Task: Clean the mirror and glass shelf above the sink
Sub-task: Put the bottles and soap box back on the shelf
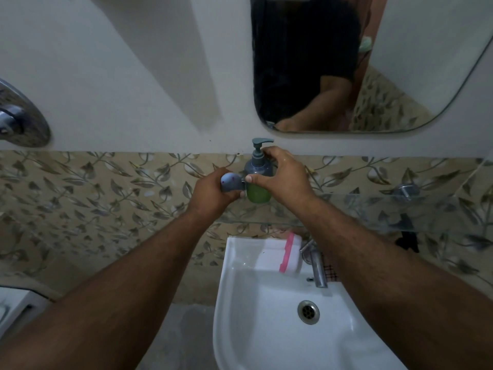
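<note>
A mirror (400, 62) with rounded corners hangs on the white wall at upper right. Below it runs a glass shelf (386, 209), held by metal brackets. At the shelf's left end stands a pump soap bottle (257, 193) with a grey top and green liquid. My right hand (282, 177) grips the bottle around its upper body. My left hand (213, 190) is closed around a small rounded grey object (230, 181) just left of the bottle; what the object is I cannot tell.
A white sink (266, 316) with a chrome tap (317, 265) sits under the shelf. A white and pink sponge (280, 256) lies on its back rim. A chrome shower fitting (18, 116) is on the wall at far left. A dark item (406, 236) hangs under the shelf at right.
</note>
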